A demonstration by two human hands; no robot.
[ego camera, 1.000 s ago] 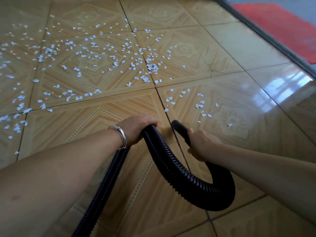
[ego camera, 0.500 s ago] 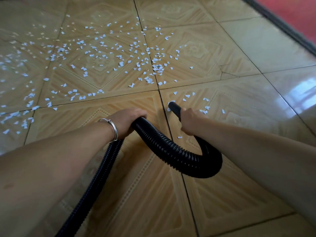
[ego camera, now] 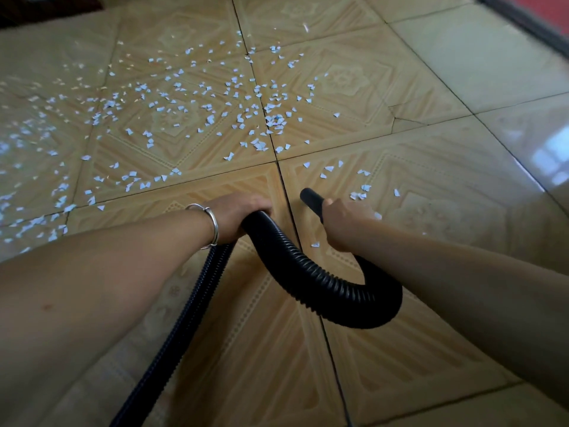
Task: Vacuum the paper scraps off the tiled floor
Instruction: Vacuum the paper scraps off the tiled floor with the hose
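Sweeping across the tiled floor, we see the paper scraps still lie thick on the far tiles and toward the left edge, with a thinner scatter on the near right tile just beside the hose mouth. A second ago that near right tile held more pieces around its centre; now only a few remain there, plus one or two strays close to our right wrist. We judge that the suction is working and that the near patch is close to done, while the main spread ahead is untouched.

The black hose loops low between our arms, and its smooth nozzle points forward, its mouth close to the floor, further up the tile than it was a moment ago. Our right hand is clenched around the nozzle just behind the opening. Our left hand, with a metal bangle on the wrist, grasps the ribbed hose from above where it arches, and the rest of the hose trails back under that arm toward us.

No container shows here; the vacuum body that would take the scraps is out of view, so we cannot tell how full it is. A dark threshold and red matting lie far right.
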